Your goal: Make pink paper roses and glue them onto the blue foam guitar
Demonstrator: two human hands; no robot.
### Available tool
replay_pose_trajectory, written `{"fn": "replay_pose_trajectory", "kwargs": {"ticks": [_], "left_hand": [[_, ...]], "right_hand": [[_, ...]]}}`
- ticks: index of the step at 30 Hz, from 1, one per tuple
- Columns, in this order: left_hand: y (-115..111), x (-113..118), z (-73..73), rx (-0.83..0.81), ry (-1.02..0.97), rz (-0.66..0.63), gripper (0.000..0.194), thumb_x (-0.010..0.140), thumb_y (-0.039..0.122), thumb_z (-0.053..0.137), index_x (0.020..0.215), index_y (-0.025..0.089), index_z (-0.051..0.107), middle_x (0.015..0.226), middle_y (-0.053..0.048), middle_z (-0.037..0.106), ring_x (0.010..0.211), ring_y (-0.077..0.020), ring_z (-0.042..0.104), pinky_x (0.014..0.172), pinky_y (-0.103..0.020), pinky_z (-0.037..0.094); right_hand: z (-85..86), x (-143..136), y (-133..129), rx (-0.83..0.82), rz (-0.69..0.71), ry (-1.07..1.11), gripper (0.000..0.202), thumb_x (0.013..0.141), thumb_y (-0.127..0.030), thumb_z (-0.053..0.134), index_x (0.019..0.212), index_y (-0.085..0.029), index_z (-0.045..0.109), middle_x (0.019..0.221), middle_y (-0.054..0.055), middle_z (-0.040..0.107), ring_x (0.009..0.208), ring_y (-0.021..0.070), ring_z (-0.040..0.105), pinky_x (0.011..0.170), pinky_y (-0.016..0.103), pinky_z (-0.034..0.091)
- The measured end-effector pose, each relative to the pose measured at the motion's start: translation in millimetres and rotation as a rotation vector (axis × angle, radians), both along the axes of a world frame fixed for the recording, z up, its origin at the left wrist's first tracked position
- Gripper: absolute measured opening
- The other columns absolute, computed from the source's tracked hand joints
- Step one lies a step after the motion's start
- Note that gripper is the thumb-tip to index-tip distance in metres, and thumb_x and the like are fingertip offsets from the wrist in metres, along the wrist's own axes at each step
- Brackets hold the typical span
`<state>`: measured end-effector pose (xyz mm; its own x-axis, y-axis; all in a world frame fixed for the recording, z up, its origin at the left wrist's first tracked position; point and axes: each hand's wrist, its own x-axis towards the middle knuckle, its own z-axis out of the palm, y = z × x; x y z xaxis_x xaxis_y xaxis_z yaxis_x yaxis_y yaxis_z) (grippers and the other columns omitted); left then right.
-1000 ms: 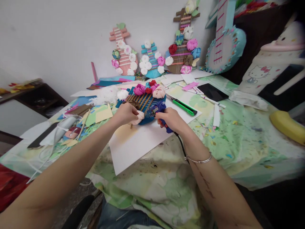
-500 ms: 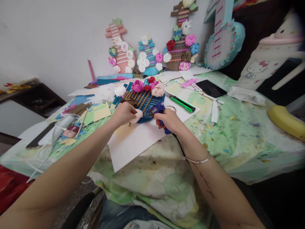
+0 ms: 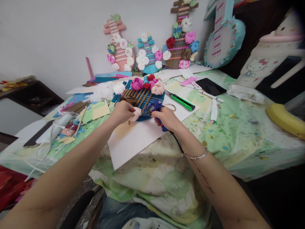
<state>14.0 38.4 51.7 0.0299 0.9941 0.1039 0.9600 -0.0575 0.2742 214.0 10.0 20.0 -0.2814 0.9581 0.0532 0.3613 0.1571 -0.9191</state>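
My right hand (image 3: 164, 118) is wrapped round a blue glue gun (image 3: 156, 106) with a black cord, its nozzle end pointing left. Pinched in my left hand (image 3: 122, 112) is a pale pink paper flower (image 3: 136, 114), by the lower edge of a blue craft lute (image 3: 143, 98). The glue gun's front is close to this flower; whether they touch I cannot tell. On the lute are wooden-looking strips, strings, and magenta, red, white and brown paper flowers. A white board (image 3: 133, 136) lies beneath it.
A green utility knife (image 3: 182, 102) lies right of the lute, with a black phone (image 3: 211, 86) beyond. Several decorated paper instruments (image 3: 149, 57) lean on the wall. A white tumbler (image 3: 258, 62) and a banana (image 3: 286, 121) are at right; paper scraps (image 3: 101, 109) and a white power strip (image 3: 55, 128) at left.
The glue gun and my right hand have shifted slightly left toward the pale pink flower. My left hand keeps its pinch, and the camera view has moved a little.
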Motion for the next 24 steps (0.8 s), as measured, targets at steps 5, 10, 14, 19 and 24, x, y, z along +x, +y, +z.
{"fn": "replay_pose_trajectory", "kwargs": {"ticks": [5, 10, 14, 19, 24], "left_hand": [[0.1, -1.5, -1.1, 0.013, 0.017, -0.018, 0.024, 0.057, 0.021, 0.060, 0.074, 0.015, 0.076, 0.072, -0.004, 0.071, 0.072, -0.0219, 0.062, 0.068, -0.026, 0.045], [-0.5, -1.7, -1.3, 0.007, -0.002, -0.004, 0.025, 0.056, 0.024, 0.062, 0.074, 0.015, 0.076, 0.071, -0.005, 0.070, 0.070, -0.0224, 0.062, 0.066, -0.027, 0.045], [0.3, -2.3, -2.2, 0.013, -0.007, 0.008, 0.025, 0.055, 0.024, 0.062, 0.074, 0.014, 0.076, 0.070, -0.006, 0.069, 0.068, -0.0229, 0.061, 0.065, -0.028, 0.044], [1.3, -3.6, -3.1, 0.013, -0.011, 0.012, 0.025, 0.055, 0.023, 0.061, 0.073, 0.015, 0.076, 0.068, -0.005, 0.069, 0.067, -0.0222, 0.061, 0.065, -0.028, 0.044], [2.5, -5.5, -4.2, 0.011, 0.013, 0.003, 0.027, 0.055, 0.021, 0.058, 0.075, 0.016, 0.076, 0.068, -0.004, 0.069, 0.068, -0.0221, 0.061, 0.064, -0.027, 0.044]], "right_hand": [[-1.2, -1.6, 0.7, -0.007, 0.004, 0.004, 0.031, 0.070, -0.037, 0.047, 0.049, -0.015, 0.055, 0.046, 0.002, 0.055, 0.048, 0.0116, 0.052, 0.054, 0.023, 0.041], [-4.6, -2.8, 2.9, 0.002, -0.002, 0.014, 0.031, 0.070, -0.038, 0.047, 0.050, -0.015, 0.055, 0.046, 0.002, 0.054, 0.048, 0.0119, 0.052, 0.053, 0.023, 0.039], [-6.6, -2.8, 4.1, 0.010, -0.010, 0.024, 0.031, 0.069, -0.039, 0.047, 0.050, -0.016, 0.054, 0.045, 0.001, 0.053, 0.047, 0.0121, 0.051, 0.052, 0.023, 0.037], [-5.0, -2.2, 2.7, 0.009, -0.009, 0.020, 0.031, 0.069, -0.039, 0.047, 0.049, -0.016, 0.053, 0.045, 0.001, 0.052, 0.047, 0.0120, 0.050, 0.052, 0.023, 0.037], [-2.9, -2.8, 1.5, -0.003, -0.009, 0.028, 0.030, 0.070, -0.038, 0.046, 0.051, -0.016, 0.054, 0.047, 0.002, 0.053, 0.048, 0.0116, 0.050, 0.052, 0.024, 0.036]]}}
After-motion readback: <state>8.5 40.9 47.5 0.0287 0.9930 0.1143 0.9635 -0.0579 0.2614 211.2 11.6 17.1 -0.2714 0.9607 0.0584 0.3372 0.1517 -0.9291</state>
